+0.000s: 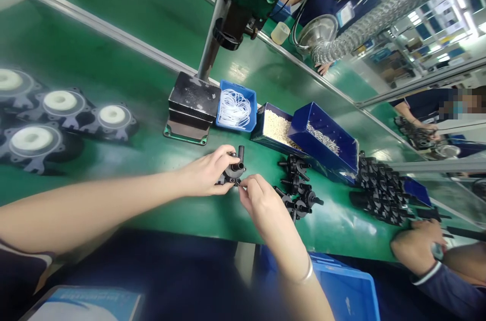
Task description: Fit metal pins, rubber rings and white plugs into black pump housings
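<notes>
My left hand (207, 174) grips a black plastic pump housing (236, 167) with pipe stubs, one of them pointing up. The fingers wrap round its left side and partly hide it, just above the green bench top (163, 161). At the housing's lower right edge, my right hand (261, 202) is closed in a pinch. Whatever sits between those fingertips is too small to name. Several similar black housings (299, 204) lie on the bench to the right of my right hand.
Behind my hands stands a press base (193, 101), beside a blue tray (253, 103) of white rings. Dark blue bins (343, 146) hold small metal and cream pieces. Black parts with white discs (63, 102) lie left. A co-worker's hand (415, 245) is at right; a blue crate (351, 280) sits below.
</notes>
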{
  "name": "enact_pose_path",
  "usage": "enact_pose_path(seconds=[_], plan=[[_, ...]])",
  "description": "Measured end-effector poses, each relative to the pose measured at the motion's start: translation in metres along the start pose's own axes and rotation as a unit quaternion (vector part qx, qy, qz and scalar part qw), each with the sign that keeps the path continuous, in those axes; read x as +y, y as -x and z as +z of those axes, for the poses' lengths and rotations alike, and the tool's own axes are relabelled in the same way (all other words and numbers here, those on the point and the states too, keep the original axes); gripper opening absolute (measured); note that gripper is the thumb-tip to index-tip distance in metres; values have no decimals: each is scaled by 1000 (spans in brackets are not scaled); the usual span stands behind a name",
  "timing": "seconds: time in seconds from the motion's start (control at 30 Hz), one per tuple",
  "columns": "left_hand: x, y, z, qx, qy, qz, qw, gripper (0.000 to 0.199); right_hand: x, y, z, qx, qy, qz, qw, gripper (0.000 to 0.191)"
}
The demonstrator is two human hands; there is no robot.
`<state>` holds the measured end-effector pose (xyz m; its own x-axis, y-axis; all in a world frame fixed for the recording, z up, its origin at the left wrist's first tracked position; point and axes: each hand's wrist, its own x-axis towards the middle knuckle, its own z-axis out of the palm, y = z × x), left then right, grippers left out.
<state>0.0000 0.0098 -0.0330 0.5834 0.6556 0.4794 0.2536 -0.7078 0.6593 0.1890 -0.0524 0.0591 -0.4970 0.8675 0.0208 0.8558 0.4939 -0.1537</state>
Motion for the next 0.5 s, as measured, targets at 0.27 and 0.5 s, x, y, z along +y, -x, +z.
enact_pose_path(seconds=[0.27,0.5], plan=[[-1,0,0,0,10,4,1000,60,1,1,-1,134,-198,52,970,14],[-1,0,0,-1,15,-7,1000,60,-3,5,23,196,-353,133,905,11]])
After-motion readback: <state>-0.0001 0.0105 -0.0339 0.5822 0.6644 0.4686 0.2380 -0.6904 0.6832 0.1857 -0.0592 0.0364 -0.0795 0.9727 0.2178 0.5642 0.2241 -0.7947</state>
